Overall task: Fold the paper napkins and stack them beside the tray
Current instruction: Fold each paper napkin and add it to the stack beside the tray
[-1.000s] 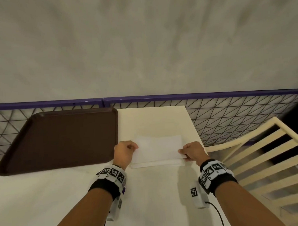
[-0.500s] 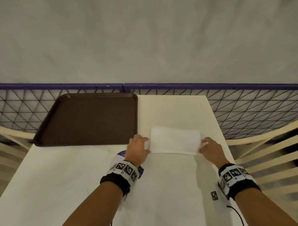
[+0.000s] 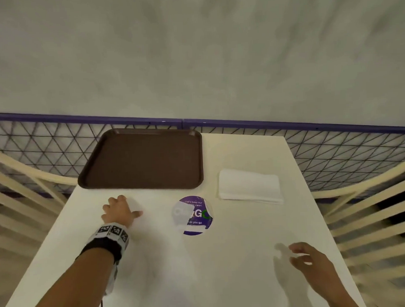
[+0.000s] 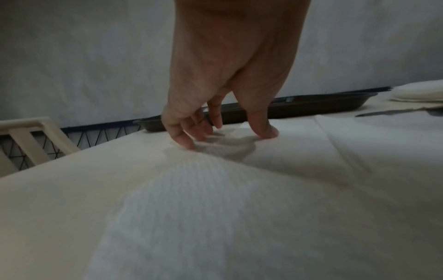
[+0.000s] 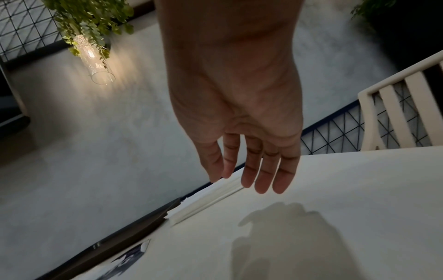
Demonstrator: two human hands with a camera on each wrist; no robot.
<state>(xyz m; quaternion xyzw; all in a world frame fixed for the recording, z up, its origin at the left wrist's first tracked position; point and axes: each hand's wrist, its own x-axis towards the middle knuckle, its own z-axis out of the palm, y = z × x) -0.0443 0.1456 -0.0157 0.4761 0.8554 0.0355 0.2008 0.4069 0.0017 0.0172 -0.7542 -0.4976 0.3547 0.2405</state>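
A stack of folded white napkins (image 3: 249,186) lies on the table just right of the brown tray (image 3: 139,160); the right wrist view shows its layered edge (image 5: 206,200). An unfolded white napkin (image 3: 158,237) lies spread on the table in front of the tray. My left hand (image 3: 123,206) rests its fingertips and thumb on that sheet near its far left corner, and the paper puckers under them (image 4: 223,136). My right hand (image 3: 294,253) hovers above the near right of the table, fingers straight and holding nothing (image 5: 251,181).
A round purple sticker (image 3: 194,214) on the white table (image 3: 258,277) is partly covered by the spread napkin. Cream slatted chairs (image 3: 371,216) flank the table on both sides. A purple-topped mesh fence (image 3: 334,148) runs behind the table's far edge.
Both hands let go of the folded napkin, which now lies on the stack. My left hand moved left onto the spread napkin; my right hand drew back toward me.
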